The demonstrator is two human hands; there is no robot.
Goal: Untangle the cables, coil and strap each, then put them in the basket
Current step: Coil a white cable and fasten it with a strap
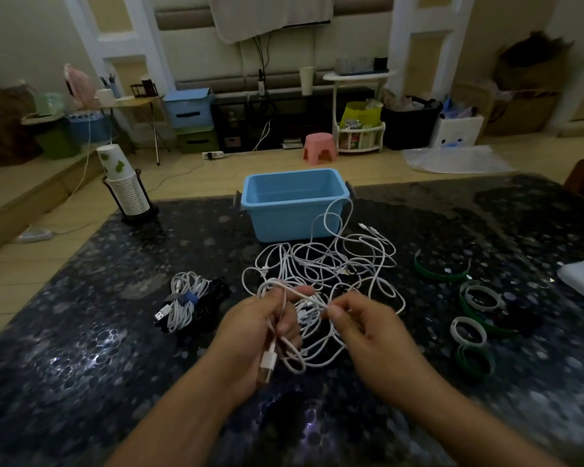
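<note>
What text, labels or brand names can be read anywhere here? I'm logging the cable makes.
No text is readable.
USB plug held by the left hand: no marking shows.
Yellow bag on the floor: print too blurred to read.
Paper cups: green shapes only, no words.
Blue basket: no label shows.

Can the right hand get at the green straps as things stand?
Probably not right away: the right hand is pinching the white cable tangle. The green straps lie uncovered on the table just to its right, so once it lets go the way looks free.
</note>
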